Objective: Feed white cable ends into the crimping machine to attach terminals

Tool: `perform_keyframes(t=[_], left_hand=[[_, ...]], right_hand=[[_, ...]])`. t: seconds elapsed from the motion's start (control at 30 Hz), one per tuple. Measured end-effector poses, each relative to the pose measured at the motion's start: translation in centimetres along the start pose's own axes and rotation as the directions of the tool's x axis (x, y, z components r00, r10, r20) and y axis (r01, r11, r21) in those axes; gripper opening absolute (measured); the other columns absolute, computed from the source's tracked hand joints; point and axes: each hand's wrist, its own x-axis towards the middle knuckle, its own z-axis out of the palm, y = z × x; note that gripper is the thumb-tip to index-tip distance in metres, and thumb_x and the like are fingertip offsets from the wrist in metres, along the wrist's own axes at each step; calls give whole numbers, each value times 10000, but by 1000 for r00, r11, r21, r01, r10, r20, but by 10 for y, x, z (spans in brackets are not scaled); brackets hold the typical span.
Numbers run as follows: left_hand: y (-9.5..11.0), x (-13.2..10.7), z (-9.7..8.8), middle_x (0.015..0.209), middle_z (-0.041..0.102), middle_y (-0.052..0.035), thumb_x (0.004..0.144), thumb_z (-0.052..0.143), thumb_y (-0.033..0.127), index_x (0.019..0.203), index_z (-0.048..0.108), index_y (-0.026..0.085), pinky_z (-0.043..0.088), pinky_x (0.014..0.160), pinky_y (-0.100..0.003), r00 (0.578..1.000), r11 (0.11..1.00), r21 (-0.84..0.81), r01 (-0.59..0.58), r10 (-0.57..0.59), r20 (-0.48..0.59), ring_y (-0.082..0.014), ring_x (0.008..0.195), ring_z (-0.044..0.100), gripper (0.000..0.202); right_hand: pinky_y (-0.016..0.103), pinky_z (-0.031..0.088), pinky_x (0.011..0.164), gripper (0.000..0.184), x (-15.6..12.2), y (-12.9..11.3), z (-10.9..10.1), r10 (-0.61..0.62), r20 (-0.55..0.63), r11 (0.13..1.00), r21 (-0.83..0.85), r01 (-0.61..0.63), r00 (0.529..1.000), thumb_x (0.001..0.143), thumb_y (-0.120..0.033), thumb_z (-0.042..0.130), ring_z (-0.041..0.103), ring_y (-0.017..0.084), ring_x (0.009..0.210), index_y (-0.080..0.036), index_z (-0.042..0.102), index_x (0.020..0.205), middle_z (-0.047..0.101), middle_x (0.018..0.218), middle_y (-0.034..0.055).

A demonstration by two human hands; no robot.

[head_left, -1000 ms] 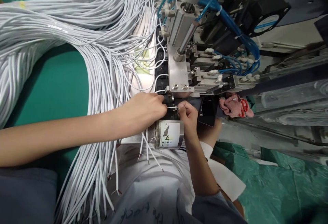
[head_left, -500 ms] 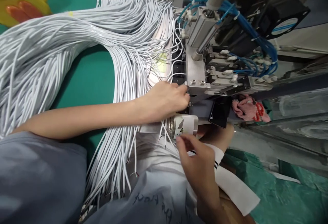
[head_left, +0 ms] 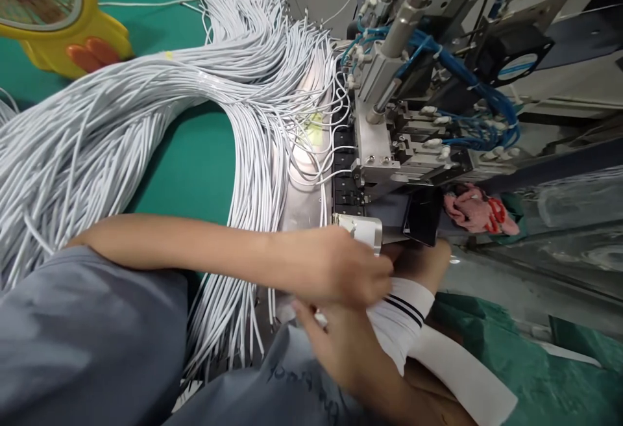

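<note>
My left hand (head_left: 335,267) reaches across my lap with its fingers curled, just below a white labelled cylinder (head_left: 366,230) at the machine's front edge. My right hand (head_left: 335,341) lies under it, partly hidden, pinching the end of a white wire (head_left: 320,317). A thick bundle of white wires (head_left: 146,121) sweeps from the left over the green table (head_left: 195,160) and hangs down beside my left forearm. The pneumatic machine (head_left: 389,134), with blue hoses and a black slotted fixture (head_left: 346,179), stands just above both hands.
A yellow and orange toy-like object (head_left: 63,17) lies at the top left. A pink cloth (head_left: 474,208) hangs on the machine's right side. Green fabric (head_left: 525,361) covers the lower right. My white striped sock (head_left: 403,315) and grey clothing fill the foreground.
Both hands have left the black fixture and dropped towards my lap. The left hand now crosses over the right. The view has shifted up and to the right.
</note>
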Motion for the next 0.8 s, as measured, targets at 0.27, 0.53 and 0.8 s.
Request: perform_keyframes(t=[0.27,0.53,0.8], left_hand=[[-26,-2,-12,767,587,-53,673,511,-38,757,604,105,219,401,-273,840,899,301,318,-414,351,-117,510,545,190],[-44,-1,2,701,605,-47,733,462,-45,718,610,101,217,417,-277,856,886,333,323,-424,297,-129,525,581,208],[-37,-6,-26,687,640,-43,721,479,-42,644,608,136,333,497,-277,843,946,239,220,-307,441,-145,588,583,233]], right_hand=[[218,389,498,162,2,17,-20,-6,-170,972,-233,-34,985,865,-225,530,519,95,476,-168,624,746,600,571,-18],[214,481,540,106,6,26,-33,30,-262,977,-196,-84,965,849,-245,576,625,111,521,-175,651,822,686,657,-7],[222,495,565,68,11,31,-45,25,-424,990,-114,-81,905,823,-208,608,632,115,529,-178,666,803,674,624,-11]])
